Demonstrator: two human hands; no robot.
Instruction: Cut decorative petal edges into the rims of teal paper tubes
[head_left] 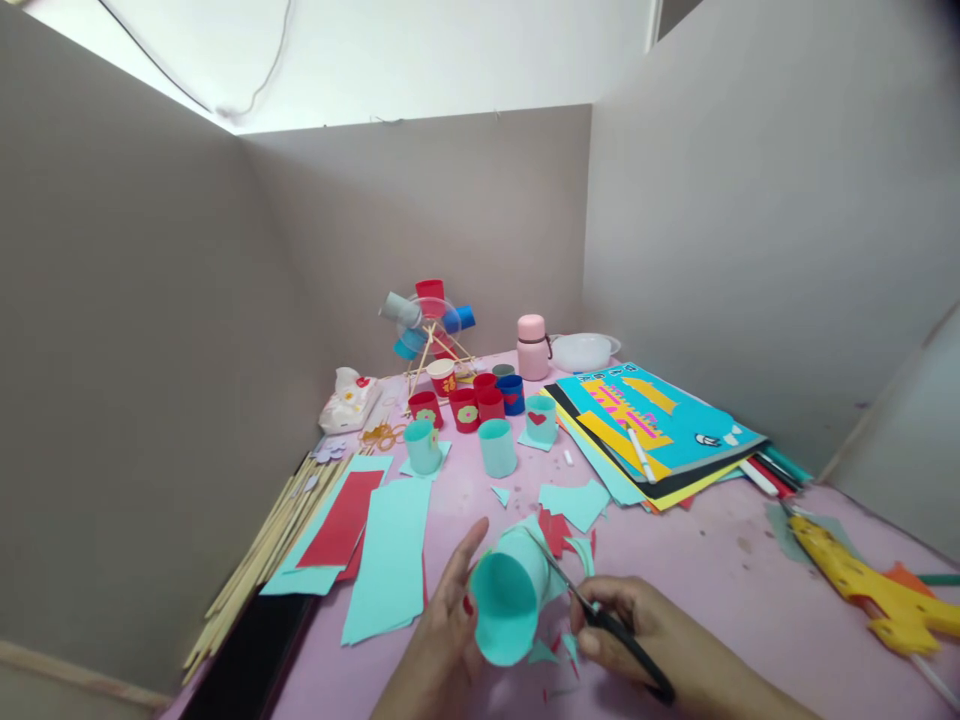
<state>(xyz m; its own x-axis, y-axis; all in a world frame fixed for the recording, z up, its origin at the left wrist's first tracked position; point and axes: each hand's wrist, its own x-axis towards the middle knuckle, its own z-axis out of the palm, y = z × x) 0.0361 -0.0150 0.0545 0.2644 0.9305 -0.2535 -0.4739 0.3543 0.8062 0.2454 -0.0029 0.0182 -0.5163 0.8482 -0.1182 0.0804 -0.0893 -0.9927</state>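
Note:
A turquoise paper cup (504, 608) lies tilted on its side near the table's front, its round mouth facing me. My left hand (452, 610) grips it from the left, thumb and fingers around its side. Black-handled scissors (619, 640) are in my right hand (630, 622), their blades along the cup's right side at its far end. Whether the blades are apart is hard to make out. Turquoise and red paper scraps (576, 502) lie beside and beyond the cup. Further back stand turquoise paper cups (497, 447) and red paper cups (465, 410), some with flower or heart shapes.
Turquoise paper strips (390, 560), wooden sticks (259, 550) and a dark flat object (251, 655) lie on the left. A paper-cup wheel (430, 320) and pink flask (532, 350) stand behind. Coloured sheets (675, 430) and a yellow glue gun (862, 580) are right. Grey partitions (420, 210) enclose the table.

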